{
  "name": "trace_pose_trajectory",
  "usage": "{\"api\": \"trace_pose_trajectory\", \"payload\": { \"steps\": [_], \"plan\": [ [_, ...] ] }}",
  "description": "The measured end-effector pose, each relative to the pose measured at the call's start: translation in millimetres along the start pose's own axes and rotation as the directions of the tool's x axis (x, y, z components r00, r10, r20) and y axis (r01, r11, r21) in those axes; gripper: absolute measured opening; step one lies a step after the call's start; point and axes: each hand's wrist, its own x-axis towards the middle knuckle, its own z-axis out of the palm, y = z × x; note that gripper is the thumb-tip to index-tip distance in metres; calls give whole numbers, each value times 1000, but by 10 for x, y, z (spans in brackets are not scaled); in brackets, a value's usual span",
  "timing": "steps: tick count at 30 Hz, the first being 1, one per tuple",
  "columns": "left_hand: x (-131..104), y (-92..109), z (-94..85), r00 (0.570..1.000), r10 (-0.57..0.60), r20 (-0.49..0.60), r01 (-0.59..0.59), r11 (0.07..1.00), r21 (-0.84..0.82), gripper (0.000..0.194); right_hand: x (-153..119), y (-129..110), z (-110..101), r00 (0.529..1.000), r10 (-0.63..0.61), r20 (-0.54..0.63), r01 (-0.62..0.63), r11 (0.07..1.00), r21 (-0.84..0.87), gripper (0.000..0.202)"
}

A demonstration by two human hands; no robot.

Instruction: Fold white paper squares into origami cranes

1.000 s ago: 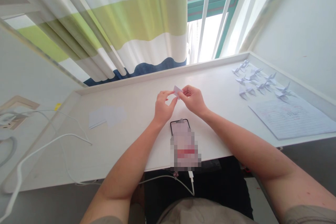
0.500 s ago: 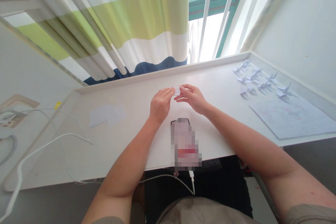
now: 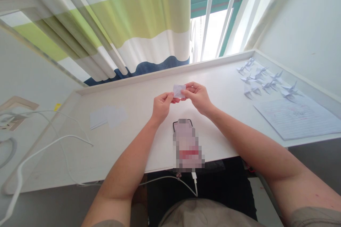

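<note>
Nearest, a white charging cable (image 3: 194, 179) meets the near end of the smartphone (image 3: 186, 140), which lies by the near edge of the white desk (image 3: 138, 145); pixelation covers most of the phone. The left forearm (image 3: 133, 152) crosses the desk edge left of the phone, between it and the loose white paper sheets (image 3: 99, 117). The right forearm (image 3: 245, 142) passes on the phone's right, between it and the handwritten sheet (image 3: 298, 117). Far to the phone's left, a thick white cable (image 3: 19, 173) loops in front of a wall socket (image 3: 18, 111).

Just beyond the phone, the small folded paper (image 3: 177, 90) is held up between both hands. The left hand (image 3: 162, 106) pinches its lower left corner between thumb and fingers; the right hand (image 3: 197, 98) grips its right side, thumb on the face. Beyond the phone and well to its right, a group of folded paper cranes (image 3: 270, 84) stands on the desk, next to the handwritten sheet. Farthest off, past the desk's raised back rim (image 3: 149, 73), hang a green, white and blue curtain (image 3: 149, 10) and, to its right, a teal window frame (image 3: 213, 0).

Half a second ago the paper showed only as a thin edge, with the back of the left hand turned up; now its flat face shows as a small rectangle and the left thumb is in view.
</note>
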Motion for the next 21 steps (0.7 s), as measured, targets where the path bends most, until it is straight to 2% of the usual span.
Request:
{"api": "trace_pose_trajectory", "payload": {
  "steps": [5, 9, 14, 21],
  "plan": [
    [-41, 19, -2, 992, -31, 123, 33, 999, -14, 47, 6, -28, -6, 998, -21, -64, 20, 999, -26, 37],
    [-45, 35, -14, 975, -93, 204, 112, 990, -84, 46, 1, -51, 1, 996, -45, -72, 43, 999, -32, 35],
    [-22, 52, -27, 950, -172, 259, 222, 959, -175, 46, -10, -67, 5, 995, -67, -67, 66, 998, -17, 37],
    [-40, 26, -1, 948, -170, 267, 228, 953, -201, 46, 8, -38, -7, 992, -104, -76, 101, 994, -42, 38]
  ]
}}
